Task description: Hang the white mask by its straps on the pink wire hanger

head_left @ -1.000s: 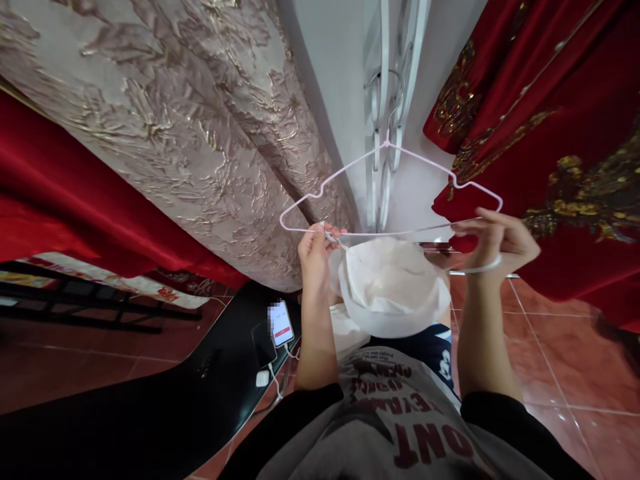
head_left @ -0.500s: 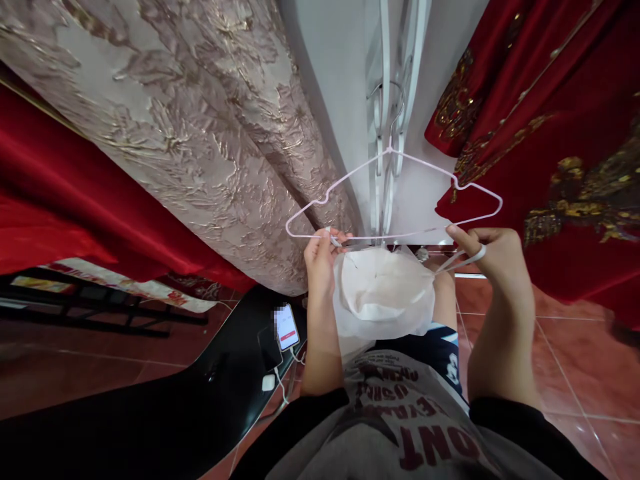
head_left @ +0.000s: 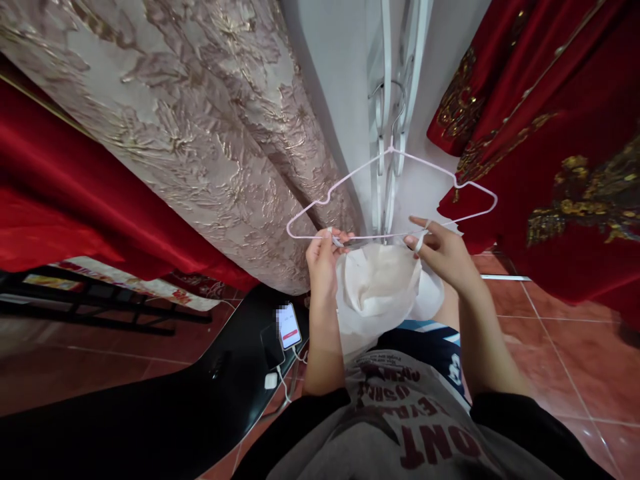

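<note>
A thin pale pink wire hanger [head_left: 465,187] hangs by its hook from white metal bars [head_left: 387,100] in front of me. Just under its bottom bar hangs a white cloth garment with thin straps [head_left: 375,287]. My left hand [head_left: 324,257] pinches one strap at the bar's left part. My right hand [head_left: 443,250] has the other strap looped over its fingers near the middle of the bar, fingers partly spread.
A beige embroidered drape [head_left: 200,133] hangs at the left and red gold-embroidered cloth [head_left: 560,147] at the right. A phone [head_left: 289,327] on a charging cable lies on a black surface [head_left: 150,413]. Red floor tiles [head_left: 565,347] lie below.
My right hand has moved left along the hanger bar, bringing its strap toward the middle, and the white garment has bunched narrower. My left hand has stayed where it was.
</note>
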A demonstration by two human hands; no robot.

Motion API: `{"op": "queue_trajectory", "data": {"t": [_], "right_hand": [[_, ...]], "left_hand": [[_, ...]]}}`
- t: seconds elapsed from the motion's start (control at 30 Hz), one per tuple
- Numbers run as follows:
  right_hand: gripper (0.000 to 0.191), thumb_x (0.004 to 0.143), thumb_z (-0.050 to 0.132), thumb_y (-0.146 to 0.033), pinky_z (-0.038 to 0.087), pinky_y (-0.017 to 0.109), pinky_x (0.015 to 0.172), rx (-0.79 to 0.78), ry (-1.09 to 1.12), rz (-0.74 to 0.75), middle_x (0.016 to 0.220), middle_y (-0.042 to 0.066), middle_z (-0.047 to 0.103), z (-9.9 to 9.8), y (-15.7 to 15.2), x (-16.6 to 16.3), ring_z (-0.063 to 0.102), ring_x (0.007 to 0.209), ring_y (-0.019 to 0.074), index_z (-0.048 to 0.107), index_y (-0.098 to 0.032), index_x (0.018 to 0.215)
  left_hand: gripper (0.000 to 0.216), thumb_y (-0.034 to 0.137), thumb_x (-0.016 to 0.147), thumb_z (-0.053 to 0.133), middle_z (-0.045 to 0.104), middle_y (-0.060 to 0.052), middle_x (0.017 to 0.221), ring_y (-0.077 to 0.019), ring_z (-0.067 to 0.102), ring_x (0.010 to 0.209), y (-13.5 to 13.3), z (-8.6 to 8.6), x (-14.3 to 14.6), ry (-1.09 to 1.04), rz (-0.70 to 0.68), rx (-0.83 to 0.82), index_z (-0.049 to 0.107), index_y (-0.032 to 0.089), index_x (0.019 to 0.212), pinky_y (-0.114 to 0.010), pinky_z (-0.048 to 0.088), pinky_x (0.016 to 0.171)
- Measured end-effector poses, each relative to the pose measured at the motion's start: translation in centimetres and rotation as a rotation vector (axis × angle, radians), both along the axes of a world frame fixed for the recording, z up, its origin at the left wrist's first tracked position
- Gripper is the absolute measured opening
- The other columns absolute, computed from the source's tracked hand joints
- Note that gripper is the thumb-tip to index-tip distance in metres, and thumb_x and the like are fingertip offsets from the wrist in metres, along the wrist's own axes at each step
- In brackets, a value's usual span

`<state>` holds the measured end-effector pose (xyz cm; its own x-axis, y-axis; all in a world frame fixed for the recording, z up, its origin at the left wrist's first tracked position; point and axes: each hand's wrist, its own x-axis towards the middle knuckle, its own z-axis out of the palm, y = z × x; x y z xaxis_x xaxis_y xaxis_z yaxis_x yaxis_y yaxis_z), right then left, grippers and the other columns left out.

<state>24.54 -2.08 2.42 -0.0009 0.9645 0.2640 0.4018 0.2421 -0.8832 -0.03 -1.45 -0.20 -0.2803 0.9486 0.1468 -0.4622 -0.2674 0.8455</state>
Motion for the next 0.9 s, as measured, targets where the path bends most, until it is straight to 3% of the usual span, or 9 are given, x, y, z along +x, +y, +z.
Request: {"op": "queue_trajectory", "data": {"t": [0.13, 0.3, 0.4, 0.5, 0.57, 0.63, 0.77, 0.83, 0.9], "right_hand": [[0.036, 0.089, 0.079, -0.056, 0.047, 0.027, 0.054, 0.072, 0.029, -0.071, 0.061, -0.003, 0.066, -1.1, -0.2, -0.1, 0.061, 0.057, 0.0143, 0.079, -0.022, 0.1], [0.032, 0.086, 0.081, -0.052, 0.047, 0.027, 0.054, 0.06, 0.088, -0.062, 0.064, -0.002, 0.067, -0.7, 0.0, 0.4, 0.06, 0.056, 0.0132, 0.076, -0.022, 0.093], [0.032, 0.084, 0.083, -0.051, 0.045, 0.027, 0.053, 0.024, 0.101, -0.046, 0.065, -0.002, 0.069, -0.3, 0.3, 0.8, 0.06, 0.054, 0.0127, 0.076, -0.021, 0.092], [0.032, 0.083, 0.085, -0.05, 0.045, 0.027, 0.054, 0.025, 0.106, -0.017, 0.068, -0.001, 0.07, -0.1, 0.3, 0.7, 0.061, 0.057, 0.0132, 0.077, -0.02, 0.091], [0.031, 0.083, 0.085, -0.049, 0.045, 0.027, 0.055, 0.023, 0.111, 0.011, 0.071, 0.0, 0.071, -0.1, 0.3, 0.5, 0.062, 0.059, 0.0133, 0.077, -0.019, 0.088], [0.031, 0.082, 0.087, -0.048, 0.044, 0.027, 0.054, 0.011, 0.129, 0.03, 0.069, 0.0, 0.07, -0.1, 0.4, 0.3, 0.061, 0.058, 0.0129, 0.076, -0.019, 0.086], [0.033, 0.082, 0.087, -0.05, 0.042, 0.027, 0.052, 0.022, 0.188, 0.031, 0.063, -0.002, 0.064, -0.4, 0.7, 0.3, 0.057, 0.055, 0.012, 0.072, -0.02, 0.08], [0.033, 0.082, 0.086, -0.05, 0.043, 0.027, 0.054, 0.026, 0.202, 0.042, 0.065, -0.002, 0.065, -0.6, 0.7, 0.4, 0.058, 0.056, 0.0124, 0.073, -0.02, 0.082], [0.033, 0.082, 0.086, -0.05, 0.045, 0.027, 0.055, 0.021, 0.201, 0.045, 0.068, -0.001, 0.066, -0.7, 0.6, 0.5, 0.06, 0.058, 0.0124, 0.074, -0.02, 0.087]], "left_hand": [[0.029, 0.044, 0.088, 0.075, 0.083, -0.013, 0.098, -0.0219, 0.082, 0.088, -0.1, -0.5, -0.7, 0.049, 0.088, 0.003, 0.079, 0.017, 0.098, -0.026, 0.059, 0.069], [0.017, 0.024, 0.08, 0.075, 0.085, -0.009, 0.101, -0.0165, 0.079, 0.081, 0.2, -2.2, -4.3, 0.143, 0.62, 0.056, 0.083, 0.018, 0.094, -0.018, 0.045, 0.051], [0.021, 0.022, 0.078, 0.082, 0.085, -0.008, 0.106, -0.0167, 0.079, 0.085, 0.7, -2.1, -6.7, 0.196, 0.744, 0.125, 0.085, 0.019, 0.098, -0.021, 0.056, 0.064], [0.027, 0.025, 0.08, 0.087, 0.083, -0.009, 0.119, -0.0225, 0.079, 0.112, 1.3, -0.2, -7.5, 0.328, 0.573, 0.197, 0.085, 0.022, 0.107, -0.032, 0.061, 0.099], [0.028, 0.026, 0.08, 0.09, 0.082, -0.008, 0.122, -0.0252, 0.075, 0.123, 1.9, 2.0, -7.1, 0.421, 0.382, 0.215, 0.085, 0.024, 0.107, -0.036, 0.059, 0.107], [0.023, 0.02, 0.077, 0.092, 0.083, -0.007, 0.113, -0.0258, 0.076, 0.117, 2.5, 4.5, -6.3, 0.486, 0.207, 0.194, 0.085, 0.024, 0.099, -0.035, 0.061, 0.102], [0.014, 0.012, 0.081, 0.086, 0.071, -0.001, 0.071, -0.0189, 0.069, 0.075, 3.9, 7.9, -5.3, 0.632, 0.006, 0.192, 0.081, 0.023, 0.074, -0.027, 0.058, 0.072], [0.02, 0.012, 0.085, 0.083, 0.061, 0.001, 0.061, -0.0154, 0.059, 0.062, 4.6, 8.0, -5.4, 0.678, -0.014, 0.194, 0.078, 0.022, 0.069, -0.025, 0.051, 0.061], [0.016, 0.016, 0.086, 0.084, 0.059, 0.002, 0.061, -0.0133, 0.055, 0.059, 5.0, 6.7, -5.6, 0.617, 0.041, 0.156, 0.078, 0.021, 0.073, -0.023, 0.048, 0.058]]}}
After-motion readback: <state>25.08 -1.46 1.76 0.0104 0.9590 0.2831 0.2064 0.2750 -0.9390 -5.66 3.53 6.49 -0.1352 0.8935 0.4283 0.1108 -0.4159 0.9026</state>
